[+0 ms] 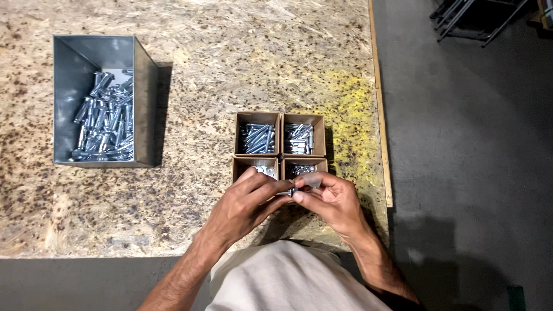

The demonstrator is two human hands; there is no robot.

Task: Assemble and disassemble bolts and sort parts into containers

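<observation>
- I see the workbench [230, 52] filling most of the frame, a speckled chipboard top whose right edge runs down right of centre, with grey floor beyond it.
- In the upper left of the frame stands a grey metal bin [144, 103], open on top, with a heap of bolts [106, 118] lying loose inside.
- At centre sit four small cardboard boxes [280, 141] pushed together in a square; the two upper ones hold bolts lying side by side, the two lower ones hold smaller metal parts, partly hidden by the hands.
- My left hand [242, 210] and right hand [334, 201] meet just below the lower boxes, fingertips together.
- Between those fingertips sits a small metal part [292, 191], pinched from both sides; the right hand also holds a scrap of clear plastic [313, 181], perhaps a small bag.
- To do this well, I judge I should keep the pinch firm, work right over the boxes so a dropped piece lands inside, and hold the plastic open with the right hand while the left hand steers.
</observation>
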